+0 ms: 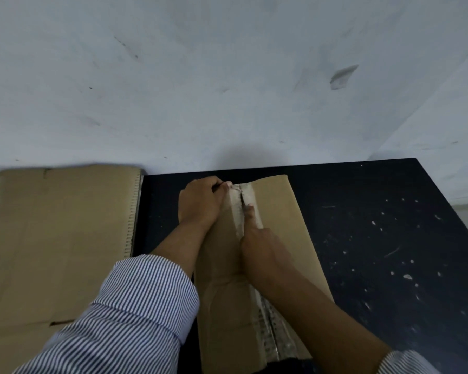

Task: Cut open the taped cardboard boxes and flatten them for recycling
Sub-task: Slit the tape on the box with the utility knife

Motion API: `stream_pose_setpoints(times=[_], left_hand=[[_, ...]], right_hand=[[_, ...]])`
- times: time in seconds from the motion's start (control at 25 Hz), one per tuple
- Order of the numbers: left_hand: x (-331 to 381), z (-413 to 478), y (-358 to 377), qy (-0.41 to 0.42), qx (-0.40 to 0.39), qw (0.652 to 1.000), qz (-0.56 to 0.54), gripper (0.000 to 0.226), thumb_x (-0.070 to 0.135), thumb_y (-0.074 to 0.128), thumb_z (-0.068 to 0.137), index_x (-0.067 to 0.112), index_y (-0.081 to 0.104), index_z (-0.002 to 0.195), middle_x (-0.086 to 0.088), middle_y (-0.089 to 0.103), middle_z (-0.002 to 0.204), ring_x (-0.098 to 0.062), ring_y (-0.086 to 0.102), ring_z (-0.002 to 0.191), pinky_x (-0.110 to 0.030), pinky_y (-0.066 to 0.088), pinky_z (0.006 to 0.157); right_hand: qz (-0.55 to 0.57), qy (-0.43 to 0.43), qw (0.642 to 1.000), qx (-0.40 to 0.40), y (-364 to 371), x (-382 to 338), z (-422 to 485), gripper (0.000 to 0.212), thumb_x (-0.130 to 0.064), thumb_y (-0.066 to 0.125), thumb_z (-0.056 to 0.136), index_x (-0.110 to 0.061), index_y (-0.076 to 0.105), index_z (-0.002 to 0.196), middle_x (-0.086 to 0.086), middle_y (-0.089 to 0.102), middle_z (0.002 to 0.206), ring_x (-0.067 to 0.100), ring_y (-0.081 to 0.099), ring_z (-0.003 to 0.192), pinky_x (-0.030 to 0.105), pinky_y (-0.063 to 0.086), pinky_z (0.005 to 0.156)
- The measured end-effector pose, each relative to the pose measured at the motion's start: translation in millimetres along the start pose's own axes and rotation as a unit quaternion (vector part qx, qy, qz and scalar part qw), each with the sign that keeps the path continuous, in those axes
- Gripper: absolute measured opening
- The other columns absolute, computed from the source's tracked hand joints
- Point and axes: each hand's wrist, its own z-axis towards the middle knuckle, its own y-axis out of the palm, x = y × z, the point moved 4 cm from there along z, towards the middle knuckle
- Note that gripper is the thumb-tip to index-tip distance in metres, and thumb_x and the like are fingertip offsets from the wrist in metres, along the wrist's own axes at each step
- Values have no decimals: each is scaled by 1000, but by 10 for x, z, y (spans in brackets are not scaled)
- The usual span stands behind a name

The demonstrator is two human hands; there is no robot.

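box (278, 217) near end cropped, cardboard sheet (52, 225) cropped left

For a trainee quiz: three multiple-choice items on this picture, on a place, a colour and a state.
1. Where is the flattened cardboard? A left of the box; B right of it; C on it.
2. What colour is the table? A white; B black; C green.
3. What is the left hand doing? A lying flat on the table; B hanging idle; C gripping the box's far end.
Answers: 1 A, it lies at the box's left. 2 B, its bare top is black. 3 C, it curls over that edge.
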Motion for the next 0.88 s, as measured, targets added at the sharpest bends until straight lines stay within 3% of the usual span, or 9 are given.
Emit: stream_pose_setpoints(times=[0.32,0.36,0.44,0.56,0.64,0.76,0.88], left_hand=[[-7,8,3,15,4,1000,-10,29,52,55,97,29,74,97,13,69,87,-6,63,84,-43,54,89],[-4,-2,0,26,7,1000,-13,28,49,56,97,28,74,103,12,71,93,-7,64,90,-41,53,93],[3,-91,-15,59,22,998,-6,32,40,58,98,22,69,122,3,69,122,-13,58,119,-41,41,110],[5,-504,-60,108,-7,994,35,47,37,52,99,16,54,141,-5,46,153,-21,29,149,-49,15,124],[-11,-977,-89,141,-63,984,89,58,47,39,99,18,45,148,-3,33,161,-17,13,154,-46,3,125],[23,-1737,-171,149,-176,960,158,91,74,23,88,21,9,161,1,-7,168,-12,-23,151,-46,-17,121],[167,-2285,-225,163,-254,922,243,133,104,21,63,19,-27,153,-1,-44,155,-16,-45,140,-57,-24,116]], right_hand=[[-33,-14,999,-24,62,116,-525,73,-14,39,103,-22,-7,159,18,55,128,28,60,106,40,48,85],[-18,-13,999,-23,55,151,-521,74,-13,40,102,-22,-5,159,16,56,127,25,60,102,37,49,83],[11,-23,1000,-15,-7,207,-464,66,-13,43,102,-18,12,159,12,60,118,18,58,86,28,49,71],[43,-49,998,12,-195,240,-437,30,-14,45,101,-14,49,131,0,55,90,11,53,65,15,39,41],[43,-60,997,26,-325,209,-463,18,-12,48,98,-12,53,115,3,57,91,18,62,64,19,43,41],[5,-51,999,13,-467,96,-486,19,-6,47,97,-4,59,112,15,65,90,25,70,54,32,54,41],[-46,-48,998,-4,-542,20,-483,17,-5,47,99,3,62,102,18,67,73,21,68,46,26,50,39]])
